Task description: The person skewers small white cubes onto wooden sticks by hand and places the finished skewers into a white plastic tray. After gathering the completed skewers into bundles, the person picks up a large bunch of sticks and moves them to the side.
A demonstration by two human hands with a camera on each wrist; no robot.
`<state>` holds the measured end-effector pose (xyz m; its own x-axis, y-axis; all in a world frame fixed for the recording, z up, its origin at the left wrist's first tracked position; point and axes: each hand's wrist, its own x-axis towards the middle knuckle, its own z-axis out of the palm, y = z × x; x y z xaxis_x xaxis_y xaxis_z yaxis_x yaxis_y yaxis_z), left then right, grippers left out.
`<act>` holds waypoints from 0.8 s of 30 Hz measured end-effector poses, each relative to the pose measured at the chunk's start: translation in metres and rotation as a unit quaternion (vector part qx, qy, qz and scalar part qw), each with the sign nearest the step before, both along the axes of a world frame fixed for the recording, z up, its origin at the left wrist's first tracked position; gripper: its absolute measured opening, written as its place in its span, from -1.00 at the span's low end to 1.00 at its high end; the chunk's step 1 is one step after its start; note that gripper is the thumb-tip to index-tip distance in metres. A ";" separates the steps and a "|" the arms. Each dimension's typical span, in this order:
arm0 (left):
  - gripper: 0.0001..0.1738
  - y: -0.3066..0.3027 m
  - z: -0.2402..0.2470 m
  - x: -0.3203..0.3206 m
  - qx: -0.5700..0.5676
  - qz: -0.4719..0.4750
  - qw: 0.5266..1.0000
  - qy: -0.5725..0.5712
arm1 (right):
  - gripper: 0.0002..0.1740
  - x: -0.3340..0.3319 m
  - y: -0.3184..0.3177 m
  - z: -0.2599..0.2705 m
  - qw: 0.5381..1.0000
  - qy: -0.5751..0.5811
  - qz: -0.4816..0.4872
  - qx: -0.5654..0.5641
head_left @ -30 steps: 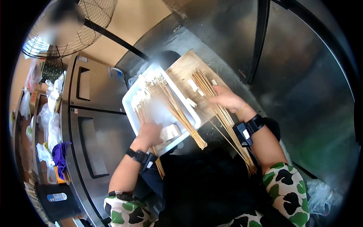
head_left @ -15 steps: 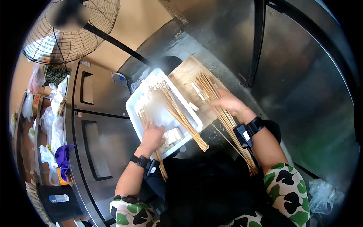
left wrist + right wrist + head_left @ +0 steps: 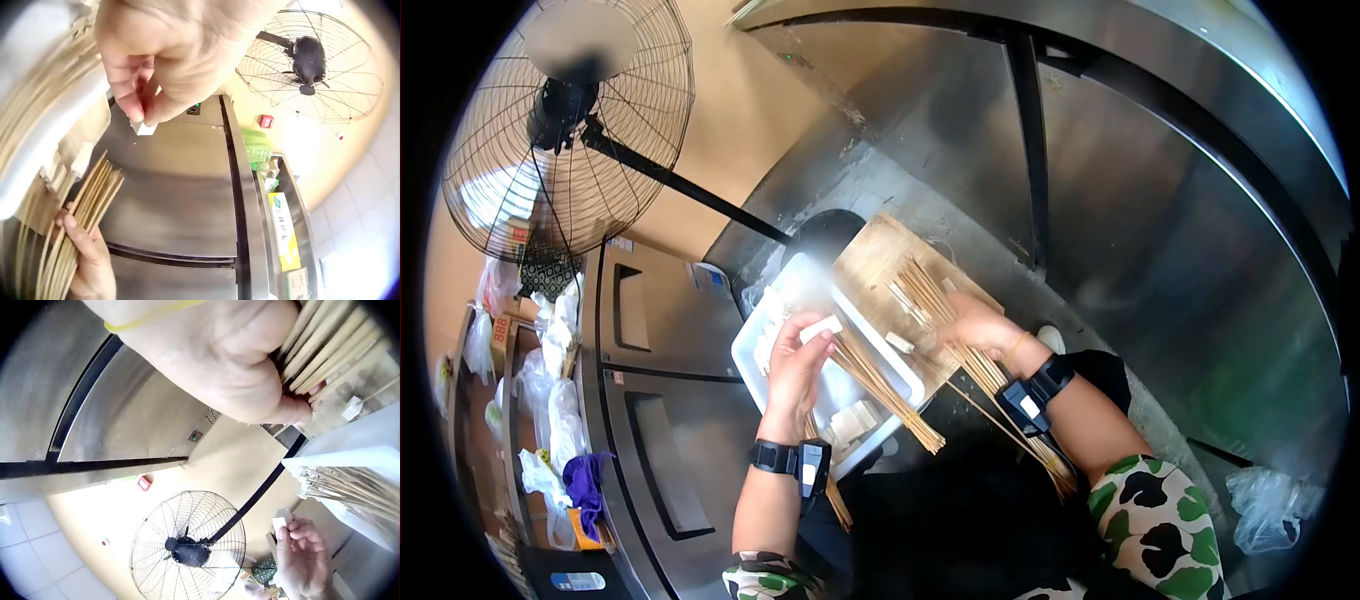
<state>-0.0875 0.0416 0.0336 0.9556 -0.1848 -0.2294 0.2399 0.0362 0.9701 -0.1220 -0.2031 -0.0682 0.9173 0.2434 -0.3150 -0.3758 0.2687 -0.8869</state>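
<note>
My left hand [image 3: 793, 378] is raised above the white tray [image 3: 738, 352], pinching a small white block [image 3: 821, 328] between thumb and fingers. The left wrist view shows the same block [image 3: 144, 129] at the fingertips. With my right hand [image 3: 982, 328] I grip a fanned bundle of bamboo skewers [image 3: 1000, 385] over the wooden board [image 3: 872, 245]. One skewer in the right wrist view carries a white block [image 3: 352, 408] on its tip. Inside the tray lie bundled skewers [image 3: 880, 388] with white-tipped ends, and several loose white blocks [image 3: 852, 424] sit at its near end.
On the board, a loose white block [image 3: 899, 342] lies beside the tray. A standing fan [image 3: 565, 110] is at the far left, with its pole reaching behind the tray. Steel cabinets [image 3: 660, 400] border the left, and a large steel panel [image 3: 1170, 260] rises on the right.
My left hand has come up from low in the tray and now holds a white block. The right hand keeps its grip on the skewers. The head view has shifted.
</note>
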 end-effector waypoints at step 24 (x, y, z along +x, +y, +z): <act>-0.76 -0.041 -0.048 0.062 -0.080 0.078 0.988 0.108 | -0.50 0.004 0.005 -0.005 0.998 -0.056 -0.014 -0.009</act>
